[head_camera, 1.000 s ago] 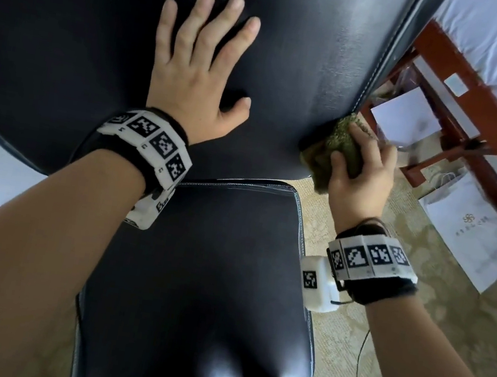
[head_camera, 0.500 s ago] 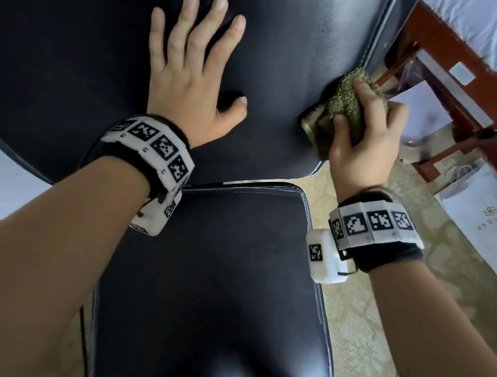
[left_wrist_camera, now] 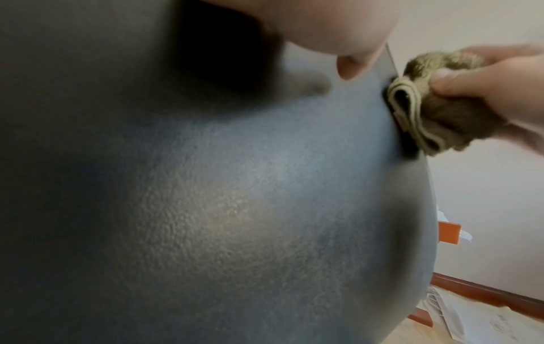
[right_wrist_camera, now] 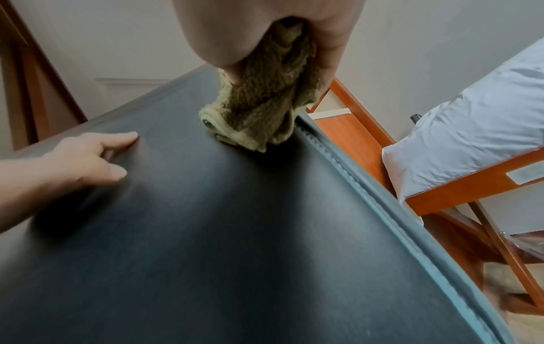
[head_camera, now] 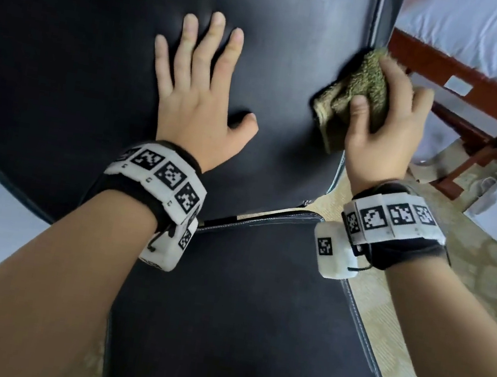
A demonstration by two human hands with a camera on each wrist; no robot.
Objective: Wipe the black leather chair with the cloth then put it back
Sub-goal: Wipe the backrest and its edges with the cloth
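Bunched olive cloth (head_camera: pixel 356 91) against black chair (head_camera: pixel 102 37) backrest

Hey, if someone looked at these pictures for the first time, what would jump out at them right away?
The big black leather chair back fills most of the view, with the left hand pressed flat against its middle. At its right edge, the right hand grips a bunched olive-green cloth against the leather. Behind, to the right, a red-brown wooden frame carries white bedding.
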